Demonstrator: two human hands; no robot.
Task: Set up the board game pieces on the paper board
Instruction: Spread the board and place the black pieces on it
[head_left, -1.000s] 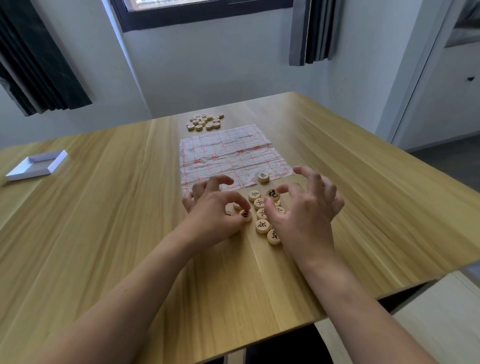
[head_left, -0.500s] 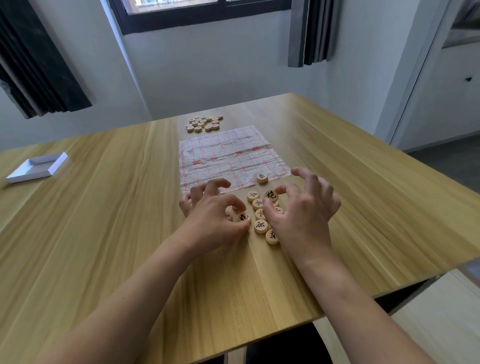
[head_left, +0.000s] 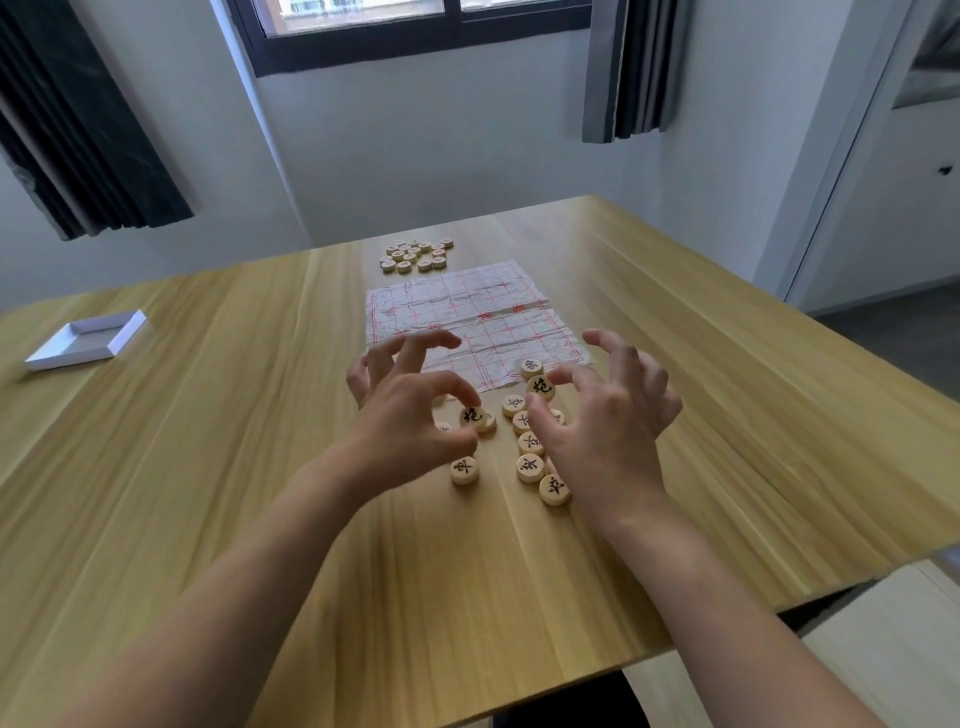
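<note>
The creased paper board (head_left: 467, 322) with a red grid lies on the table's middle. Just before its near edge sit several round wooden pieces (head_left: 530, 467) with black characters, and one piece (head_left: 531, 368) lies on the board's near right corner. My left hand (head_left: 410, 415) pinches a black-marked piece (head_left: 472, 415) between thumb and index finger, left of the pile. My right hand (head_left: 608, 426) pinches another black-marked piece (head_left: 540, 387) at the pile's far end. Its palm hides part of the pile.
A second pile of wooden pieces (head_left: 415, 254) lies beyond the board's far edge. A shallow white box lid (head_left: 85, 340) rests at the table's left. The wooden table (head_left: 208, 467) ends close on the right and near sides.
Both hands have drawn slightly apart and each now pinches a piece. The left hand's shift uncovers a single piece near its wrist.
</note>
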